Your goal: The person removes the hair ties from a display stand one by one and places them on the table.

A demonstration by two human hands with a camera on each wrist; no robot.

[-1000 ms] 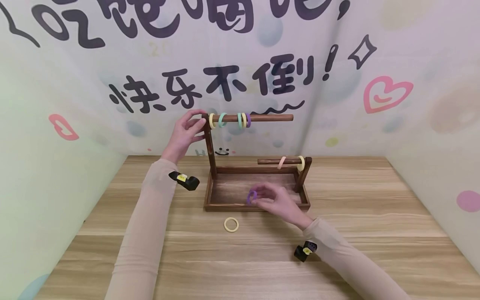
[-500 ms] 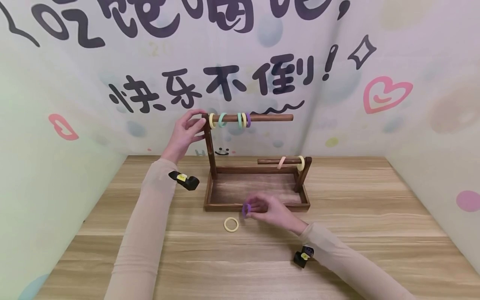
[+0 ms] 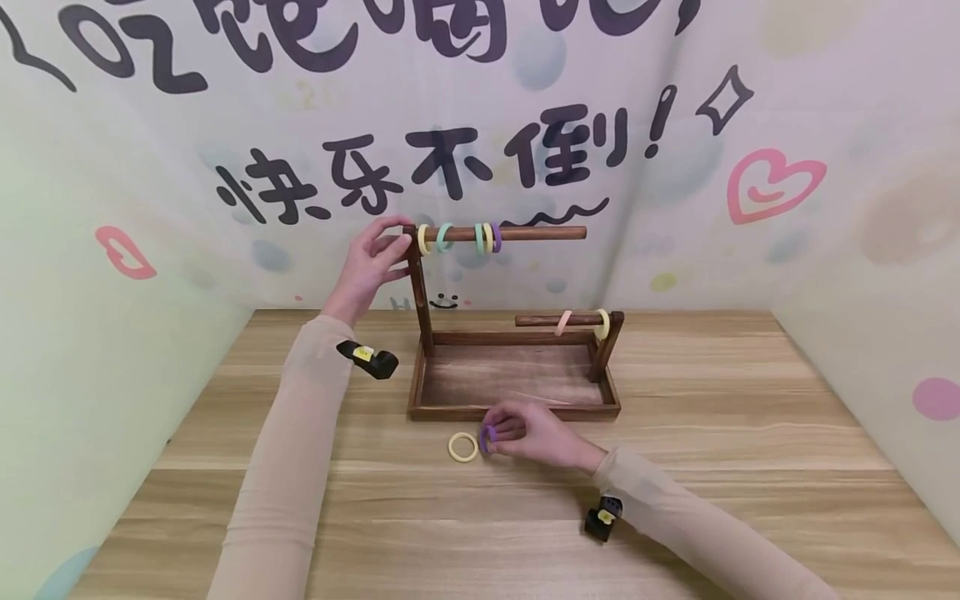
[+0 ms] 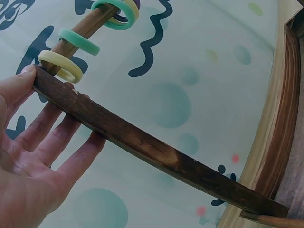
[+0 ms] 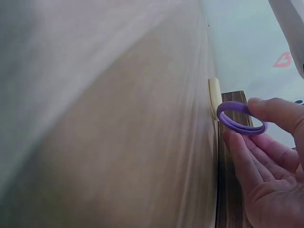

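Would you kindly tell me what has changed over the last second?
The right hand has carried the purple ring from over the tray toward the person and slightly left, close to the yellow ring on the table; nothing was let go. The left hand stays on the post; the yellow ring and rings on the rods stayed put.

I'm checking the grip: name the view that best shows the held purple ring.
Right wrist: the ring is close up, most of its loop visible, pinched by the right hand. Head shows it small, partly hidden; left wrist doesn't show it.
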